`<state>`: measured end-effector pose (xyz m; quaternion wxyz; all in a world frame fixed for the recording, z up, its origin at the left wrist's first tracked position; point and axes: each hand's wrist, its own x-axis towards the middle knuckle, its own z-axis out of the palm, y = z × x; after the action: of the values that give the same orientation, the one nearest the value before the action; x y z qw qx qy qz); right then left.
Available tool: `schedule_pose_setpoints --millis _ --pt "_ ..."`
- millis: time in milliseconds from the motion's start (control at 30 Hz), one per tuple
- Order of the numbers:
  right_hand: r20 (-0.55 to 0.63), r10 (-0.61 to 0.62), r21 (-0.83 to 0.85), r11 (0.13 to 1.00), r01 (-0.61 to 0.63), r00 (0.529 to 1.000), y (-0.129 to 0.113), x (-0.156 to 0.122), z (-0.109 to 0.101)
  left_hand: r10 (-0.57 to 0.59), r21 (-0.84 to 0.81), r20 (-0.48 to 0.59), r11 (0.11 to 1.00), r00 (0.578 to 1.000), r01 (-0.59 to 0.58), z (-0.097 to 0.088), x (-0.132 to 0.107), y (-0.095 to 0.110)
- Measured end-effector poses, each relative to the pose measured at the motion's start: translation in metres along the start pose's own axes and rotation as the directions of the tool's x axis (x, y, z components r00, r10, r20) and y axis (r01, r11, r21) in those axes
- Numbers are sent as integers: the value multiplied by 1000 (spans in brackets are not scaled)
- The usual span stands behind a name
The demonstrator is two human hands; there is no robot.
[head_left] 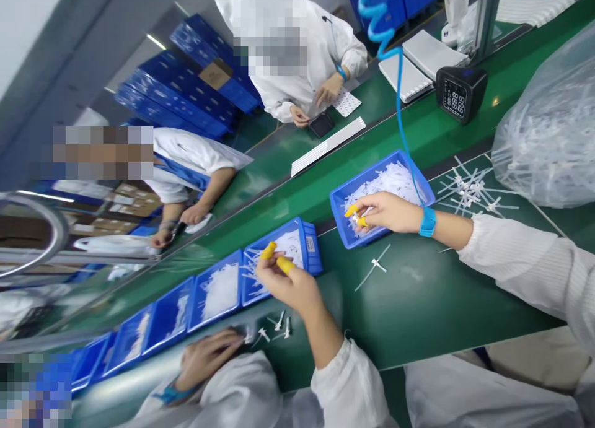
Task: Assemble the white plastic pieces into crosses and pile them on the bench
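My left hand (292, 282), with yellow finger cots on thumb and finger, is over the near end of a blue bin (312, 245) of thin white tubes and small white pieces. Its thumb and finger are apart, and I see nothing between them. My right hand (383, 212), also with yellow cots, is above another blue bin (343, 227) heaped with small white plastic pieces (383, 183). Its fingertips are closed on a small white plastic piece (356, 218). A white connector with thin tubes (375, 265) lies on the green table (409, 304) below my right hand.
Several tubed connectors (469, 189) lie in a pile by a clear bag (548, 137) of more. A black digital timer (461, 93) stands behind. A coiled blue cord (400, 93) hangs to my right wrist. A neighbour's hand (207, 357) works at lower left; two people sit opposite.
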<state>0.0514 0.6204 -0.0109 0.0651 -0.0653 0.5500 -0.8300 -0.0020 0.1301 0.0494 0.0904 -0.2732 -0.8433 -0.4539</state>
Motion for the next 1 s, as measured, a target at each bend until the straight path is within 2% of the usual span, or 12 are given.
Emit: schedule_pose_setpoints --millis 67,100,133,200,300,367,400,467,533,700,900,1000 --pt "28 16 16 1000 -17 999 -1 0 -1 72 -2 213 997 974 -73 -4 3 2" --pt "45 22 24 999 -23 999 -1 0 -1 95 -39 234 995 968 -88 4 4 7" --pt "63 26 32 999 -28 998 -2 -1 -1 93 -87 186 993 978 -78 21 4 15" --pt "97 31 33 999 -35 995 -3 -1 -2 11 -260 -71 965 997 -29 74 4 35" --pt "143 16 -2 1000 -16 990 -3 -2 -3 -18 -297 -69 955 997 -4 180 8 67" --pt "169 -4 -30 999 9 986 -4 -2 -3 -151 -328 -267 943 952 58 243 15 84" --pt "179 -12 -40 999 20 984 -4 -2 -4 -159 -333 -275 941 948 61 267 18 91" --pt "182 -19 -51 998 28 983 -6 -2 -4 -167 -344 -291 937 942 59 293 22 99" --pt "180 -11 -62 998 22 984 -8 -3 -4 -168 -358 -282 932 945 59 299 24 102" --pt "233 7 -136 990 25 972 -14 -5 -5 -165 -370 -254 927 953 62 288 22 100" --pt "254 -8 -102 994 35 967 -13 -6 -5 -204 -327 -288 939 936 104 288 22 99" --pt "239 -24 -121 991 55 971 -12 -5 -4 -232 -449 -264 889 936 94 288 23 99"
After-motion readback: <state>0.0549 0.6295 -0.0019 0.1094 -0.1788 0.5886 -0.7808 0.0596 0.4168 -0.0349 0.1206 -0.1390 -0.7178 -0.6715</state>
